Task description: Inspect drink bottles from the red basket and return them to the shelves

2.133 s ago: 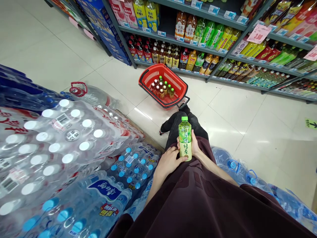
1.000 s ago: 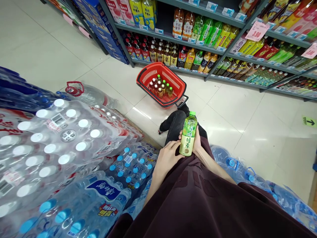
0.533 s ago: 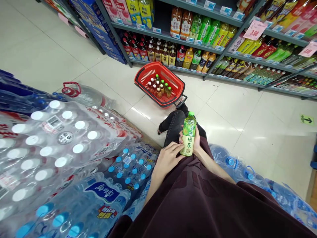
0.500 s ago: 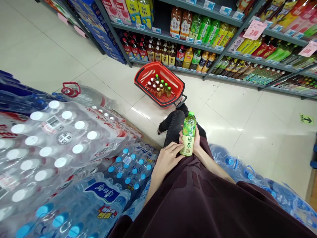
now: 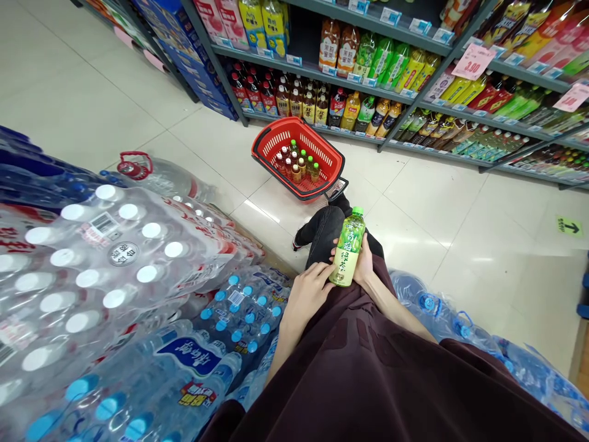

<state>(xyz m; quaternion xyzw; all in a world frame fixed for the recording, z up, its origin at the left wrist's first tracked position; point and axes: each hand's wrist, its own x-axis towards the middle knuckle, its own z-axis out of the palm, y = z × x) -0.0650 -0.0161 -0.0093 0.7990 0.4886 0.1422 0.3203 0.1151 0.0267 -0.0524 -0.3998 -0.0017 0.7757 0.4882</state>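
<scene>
A green tea bottle (image 5: pixel 348 253) with a green cap and a green-and-cream label is held in front of my lap, its cap pointing away from me and leaning a little to the right. My right hand (image 5: pixel 365 263) wraps it from behind and the right, with fingertips showing at its left edge. At the bottle's lower left, my left hand (image 5: pixel 309 293) grips with bent fingers and the thumb near the base. Beyond my knee, a red shopping basket (image 5: pixel 329 151) stands on the floor, holding several upright drink bottles (image 5: pixel 296 173) with white and green caps.
Drink shelves (image 5: pixel 381 142) run along the far side. On the left are stacked shrink-wrapped packs with white-capped bottles (image 5: pixel 124 253) and blue-capped water packs (image 5: pixel 237 316). Large water jugs (image 5: pixel 430 302) stand to my right. Tiled floor (image 5: pixel 414 202) lies between.
The bottle has tilted, its cap shifting slightly right and its base left, and the label has turned a little. Both hands stay on it. The view has shifted slightly.
</scene>
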